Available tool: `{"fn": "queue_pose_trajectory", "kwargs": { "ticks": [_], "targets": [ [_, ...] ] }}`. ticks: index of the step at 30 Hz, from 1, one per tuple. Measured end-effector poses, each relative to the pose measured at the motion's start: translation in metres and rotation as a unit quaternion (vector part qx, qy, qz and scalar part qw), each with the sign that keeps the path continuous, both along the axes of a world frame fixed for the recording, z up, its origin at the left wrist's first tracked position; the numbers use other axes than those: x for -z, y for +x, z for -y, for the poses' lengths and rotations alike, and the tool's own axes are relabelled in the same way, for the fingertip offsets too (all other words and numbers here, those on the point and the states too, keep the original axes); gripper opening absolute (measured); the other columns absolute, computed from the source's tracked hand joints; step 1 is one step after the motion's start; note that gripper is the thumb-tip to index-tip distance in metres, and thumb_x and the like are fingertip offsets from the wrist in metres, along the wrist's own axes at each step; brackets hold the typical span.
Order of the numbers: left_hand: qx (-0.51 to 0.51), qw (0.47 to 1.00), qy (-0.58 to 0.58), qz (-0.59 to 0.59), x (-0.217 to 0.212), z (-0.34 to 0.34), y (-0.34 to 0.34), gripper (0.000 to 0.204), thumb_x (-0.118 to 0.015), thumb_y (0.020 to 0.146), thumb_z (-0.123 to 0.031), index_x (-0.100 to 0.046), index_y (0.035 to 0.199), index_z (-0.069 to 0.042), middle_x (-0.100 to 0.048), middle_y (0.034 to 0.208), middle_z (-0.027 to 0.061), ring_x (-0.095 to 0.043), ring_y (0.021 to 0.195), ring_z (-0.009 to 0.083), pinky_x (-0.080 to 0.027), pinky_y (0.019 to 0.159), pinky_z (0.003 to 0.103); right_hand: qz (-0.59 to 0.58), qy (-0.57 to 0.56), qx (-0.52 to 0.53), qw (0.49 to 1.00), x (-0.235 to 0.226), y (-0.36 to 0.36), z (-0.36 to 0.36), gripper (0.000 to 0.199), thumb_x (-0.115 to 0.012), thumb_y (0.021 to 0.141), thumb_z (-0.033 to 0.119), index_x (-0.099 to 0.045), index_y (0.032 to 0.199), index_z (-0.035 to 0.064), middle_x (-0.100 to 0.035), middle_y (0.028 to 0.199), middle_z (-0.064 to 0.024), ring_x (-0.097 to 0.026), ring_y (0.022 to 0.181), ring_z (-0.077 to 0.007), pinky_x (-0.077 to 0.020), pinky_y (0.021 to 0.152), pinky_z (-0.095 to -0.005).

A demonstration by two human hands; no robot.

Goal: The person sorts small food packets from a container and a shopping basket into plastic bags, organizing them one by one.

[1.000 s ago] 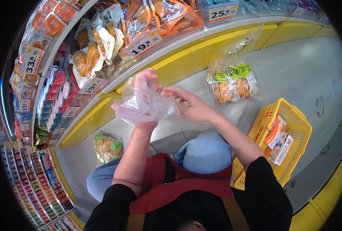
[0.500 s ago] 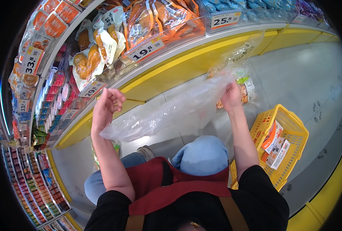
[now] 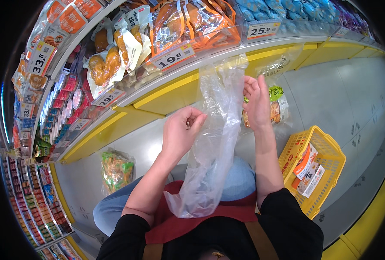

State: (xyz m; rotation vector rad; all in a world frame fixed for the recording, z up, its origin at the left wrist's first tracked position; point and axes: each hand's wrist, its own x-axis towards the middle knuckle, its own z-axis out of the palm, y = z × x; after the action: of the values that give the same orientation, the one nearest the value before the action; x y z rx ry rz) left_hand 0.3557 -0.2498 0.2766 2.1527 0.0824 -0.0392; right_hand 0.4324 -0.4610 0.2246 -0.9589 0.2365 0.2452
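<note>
A long, thin, clear plastic bag hangs upright between the two hands, its top near the shelf edge and its closed bottom sagging over the lap of the crouching person. The left hand is curled with fingertips pinched on one edge of the film at mid-height; the right hand is higher, fingers extended and thumb pressing the opposite edge, so the hands are apart and each clamped on a side of the bag. The likeliest trouble, as I judge it, is the slick film slipping out of these light pinches, since only fingertips hold it and the bag is limp along its length. The two layers may also cling together, and pulling harder to part them could stretch or tear the thin plastic near the pinch points. The raised top sits close to the clear shelf-front rail with price tags, where it could snag. Just behind the right hand a packet of orange snacks with a green label lies on the pale floor, and a yellow plastic shopping basket stands near the right elbow; a wide swing could knock either.
</note>
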Motion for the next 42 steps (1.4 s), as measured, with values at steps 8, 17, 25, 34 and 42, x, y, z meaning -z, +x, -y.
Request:
{"fn": "queue_pose_trajectory", "kwargs": {
  "ticks": [8,17,25,34,42],
  "targets": [
    [-0.066,0.988,-0.081,0.117,0.019,0.001,-0.011,0.017,-0.066,0.094,-0.017,-0.062,0.087,-0.003,-0.063,0.076,-0.0001,-0.057,0.069,0.0084,-0.045,0.065,0.023,0.054,-0.091,-0.093,0.990,-0.029,-0.022,0.011,0.021,-0.064,0.096,0.024,-0.064,0.103,0.0044,-0.065,0.084,0.0011,-0.055,0.070,-0.0046,-0.0445,0.064,-0.0209],
    [-0.270,0.939,-0.143,0.155,0.046,-0.095,-0.007,0.016,-0.053,0.102,-0.021,-0.054,0.099,-0.005,-0.064,0.106,0.0062,-0.055,0.095,0.0081,-0.043,0.087,0.025,-0.002,0.021,0.141,0.990,-0.004,-0.017,0.066,0.021,-0.063,0.097,0.025,-0.064,0.106,0.0058,-0.059,0.082,0.0041,-0.053,0.070,-0.0038,-0.0445,0.062,-0.0207],
    [0.296,0.905,0.241,0.189,-0.028,0.007,0.043,0.045,-0.068,0.085,-0.017,-0.053,0.126,-0.007,-0.068,0.102,0.0145,-0.064,0.098,0.0306,-0.044,0.096,0.043,0.214,-0.101,-0.255,0.938,-0.048,-0.028,0.014,0.028,-0.058,0.100,0.025,-0.062,0.114,0.0015,-0.058,0.087,0.0036,-0.053,0.079,-0.0049,-0.0441,0.072,-0.0218],
    [0.086,0.992,0.070,-0.064,-0.013,-0.110,0.006,0.035,-0.056,0.095,-0.010,-0.053,0.128,0.002,-0.066,0.106,0.0108,-0.061,0.098,0.0171,-0.046,0.087,0.031,-0.141,-0.903,0.146,0.378,0.083,-0.132,0.193,0.061,-0.065,0.089,0.039,-0.049,0.132,-0.0011,-0.056,0.125,-0.0253,-0.054,0.121,-0.0346,-0.0426,0.100,-0.0401],
    [0.025,0.968,0.007,-0.251,-0.043,-0.158,-0.026,0.029,-0.058,0.095,-0.008,-0.052,0.122,0.000,-0.061,0.110,0.0046,-0.053,0.103,0.0104,-0.041,0.094,0.028,-0.160,-0.815,0.083,0.552,0.114,-0.111,0.274,0.044,-0.061,0.090,0.030,-0.054,0.120,-0.0014,-0.068,0.093,-0.0281,-0.066,0.092,-0.0443,-0.0515,0.082,-0.0501]
  ]
}}
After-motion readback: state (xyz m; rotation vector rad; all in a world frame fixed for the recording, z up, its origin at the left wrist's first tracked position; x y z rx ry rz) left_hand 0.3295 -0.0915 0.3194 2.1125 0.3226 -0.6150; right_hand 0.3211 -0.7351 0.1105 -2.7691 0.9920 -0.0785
